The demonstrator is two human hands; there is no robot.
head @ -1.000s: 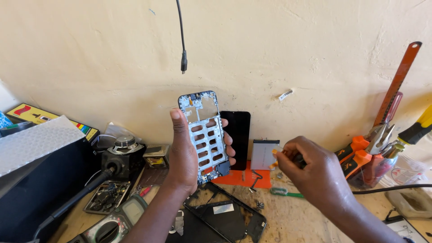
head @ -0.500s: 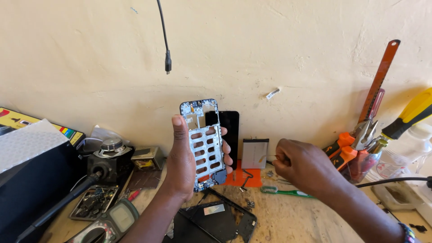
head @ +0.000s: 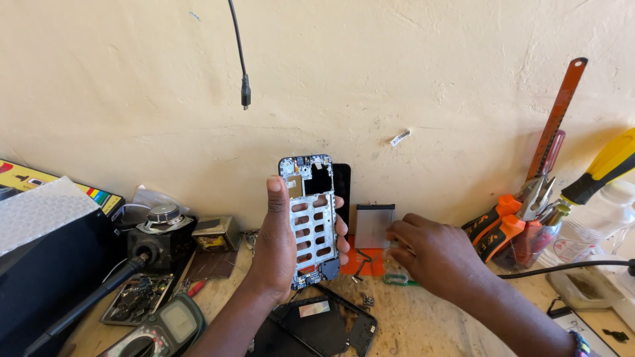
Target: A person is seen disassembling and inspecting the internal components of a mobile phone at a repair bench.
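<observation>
Frame (head: pixel 311 221), pinched upright by left hand (head: pixel 281 244), could slip while right hand (head: pixel 430 254), fingers curled loosely, gropes the bench (head: pixel 423 324).

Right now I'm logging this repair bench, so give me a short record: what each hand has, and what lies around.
left hand: holds phone frame upright
right hand: low over bench, by grey battery; grasp hidden
in front: black back cover
left side: multimeter, circuit board
right side: orange pliers, yellow screwdriver
above: hanging cable

Bare metal phone frame (head: pixel 311 221) (dull sheen), rough matt plaster wall (head: pixel 397 79)
</observation>
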